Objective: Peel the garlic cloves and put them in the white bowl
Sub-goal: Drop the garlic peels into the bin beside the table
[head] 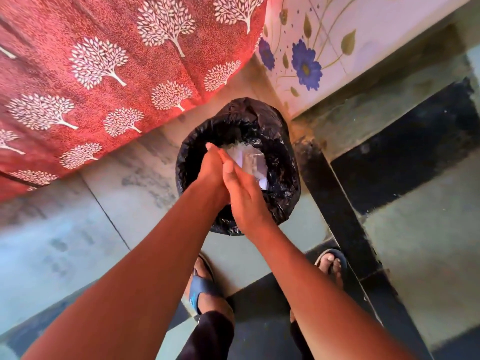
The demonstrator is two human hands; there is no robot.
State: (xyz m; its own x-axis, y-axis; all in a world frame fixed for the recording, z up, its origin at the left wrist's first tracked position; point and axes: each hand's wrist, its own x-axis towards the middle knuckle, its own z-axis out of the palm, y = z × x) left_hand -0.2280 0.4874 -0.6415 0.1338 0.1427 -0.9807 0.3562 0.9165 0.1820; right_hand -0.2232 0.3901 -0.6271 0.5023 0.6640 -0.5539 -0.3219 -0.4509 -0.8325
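Black-lined bin [233, 131] directly beneath both pressed-together hands [228, 183].

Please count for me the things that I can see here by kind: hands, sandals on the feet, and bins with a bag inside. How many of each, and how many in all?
Bare hands: 2, the left hand and the right hand, palms together
Blue sandals: 2
Bins lined with a black plastic bag: 1
Total: 5
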